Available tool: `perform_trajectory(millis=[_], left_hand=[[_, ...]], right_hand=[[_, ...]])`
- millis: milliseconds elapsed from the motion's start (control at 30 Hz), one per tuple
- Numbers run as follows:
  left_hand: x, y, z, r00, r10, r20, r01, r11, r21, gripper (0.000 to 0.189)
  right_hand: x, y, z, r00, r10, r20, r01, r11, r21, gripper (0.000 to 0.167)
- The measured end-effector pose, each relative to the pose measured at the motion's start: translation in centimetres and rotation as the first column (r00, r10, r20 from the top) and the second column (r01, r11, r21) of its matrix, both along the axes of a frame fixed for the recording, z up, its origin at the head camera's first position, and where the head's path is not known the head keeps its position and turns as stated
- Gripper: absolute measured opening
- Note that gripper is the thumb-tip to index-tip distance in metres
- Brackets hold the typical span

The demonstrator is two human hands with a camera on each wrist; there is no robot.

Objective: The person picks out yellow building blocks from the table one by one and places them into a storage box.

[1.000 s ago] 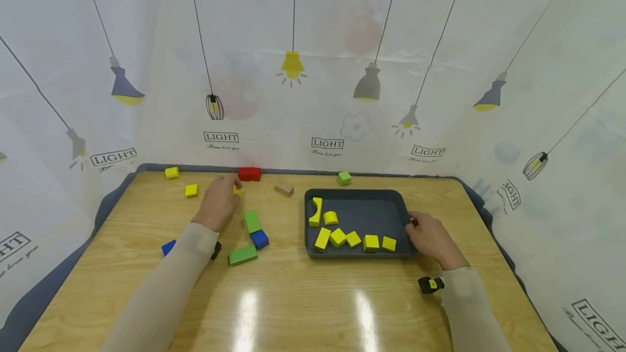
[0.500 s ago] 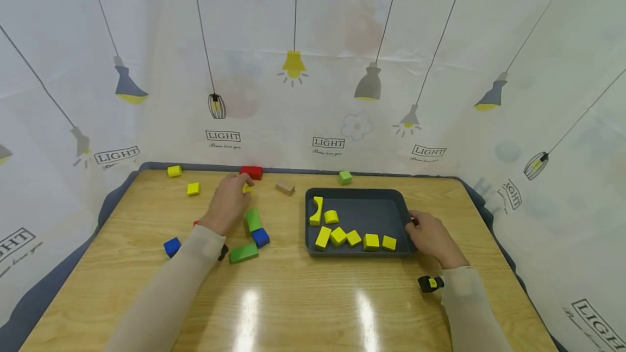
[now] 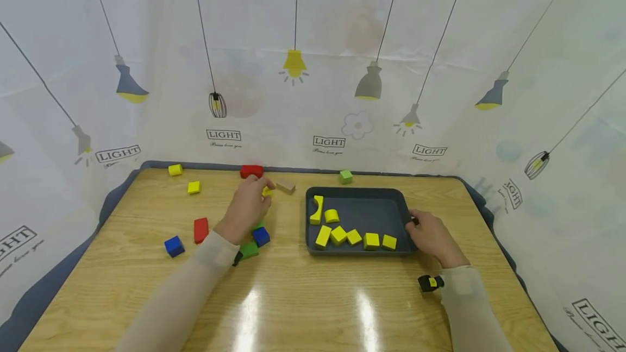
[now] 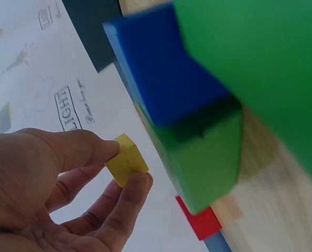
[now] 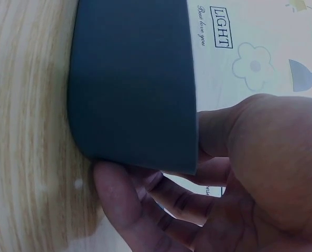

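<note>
My left hand (image 3: 246, 208) pinches a small yellow block (image 4: 127, 160) between thumb and fingertips, left of the dark grey tray (image 3: 374, 212). Beneath and beside that hand are green blocks (image 4: 208, 157) and a blue block (image 4: 163, 68). A tan block (image 3: 286, 187) lies just past the fingertips, and a red block (image 3: 251, 171) sits behind them. My right hand (image 3: 437, 239) grips the tray's right side, thumb at the rim and fingers against the wall (image 5: 135, 94). Inside the tray, several yellow blocks (image 3: 371, 241) line the front and left.
To the left lie two more yellow blocks (image 3: 194, 187), a red block (image 3: 200, 230) and a blue cube (image 3: 174, 246). Behind the tray sits a light green cube (image 3: 345, 177). A printed cloth (image 3: 293, 113) borders the wooden table (image 3: 313, 303) at the back and sides.
My left hand has moved rightward with the yellow block, uncovering the red block and blue cube at left and covering part of the green blocks. The right hand stays on the tray.
</note>
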State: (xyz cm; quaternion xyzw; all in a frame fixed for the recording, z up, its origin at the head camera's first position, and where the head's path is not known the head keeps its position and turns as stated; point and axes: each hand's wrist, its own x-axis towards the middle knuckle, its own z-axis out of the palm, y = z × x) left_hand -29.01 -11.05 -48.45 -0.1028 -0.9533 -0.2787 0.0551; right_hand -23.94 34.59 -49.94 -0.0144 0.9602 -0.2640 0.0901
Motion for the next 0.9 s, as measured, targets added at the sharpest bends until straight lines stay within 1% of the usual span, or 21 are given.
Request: perform_trajectory(millis=[100, 267, 533, 700, 767, 900], left_hand=[[0.3, 1.2, 0.0, 0.999, -0.020, -0.028, 0.020, 1.000, -0.007, 0.027], [0.8, 3.3, -0.2, 0.999, -0.041, -0.011, 0.041, 0.999, 0.000, 0.028], [1.6, 6.2, -0.1, 0.992, -0.123, -0.007, 0.123, 0.991, 0.056, 0.025], [2.1, 7.7, 0.1, 0.983, -0.182, -0.012, 0.182, 0.981, 0.065, 0.024], [2.2, 8.3, 0.1, 0.978, -0.207, -0.027, 0.208, 0.976, 0.060, 0.024], [2.3, 9.5, -0.2, 0.966, -0.254, -0.043, 0.256, 0.965, 0.055, 0.025]], right_hand=[[0.0, 0.0, 0.0, 1.000, 0.001, -0.004, -0.001, 1.000, -0.001, 0.058], [0.0, 0.1, 0.0, 1.000, 0.004, -0.009, -0.004, 1.000, -0.006, 0.058], [-0.1, 0.1, -0.1, 1.000, 0.010, -0.016, -0.010, 1.000, -0.004, 0.058], [-0.1, 0.1, -0.2, 1.000, 0.013, -0.017, -0.013, 1.000, -0.004, 0.057], [-0.1, 0.1, -0.2, 1.000, 0.013, -0.018, -0.013, 1.000, -0.003, 0.057], [-0.1, 0.1, -0.2, 1.000, 0.016, -0.025, -0.016, 1.000, -0.002, 0.057]])
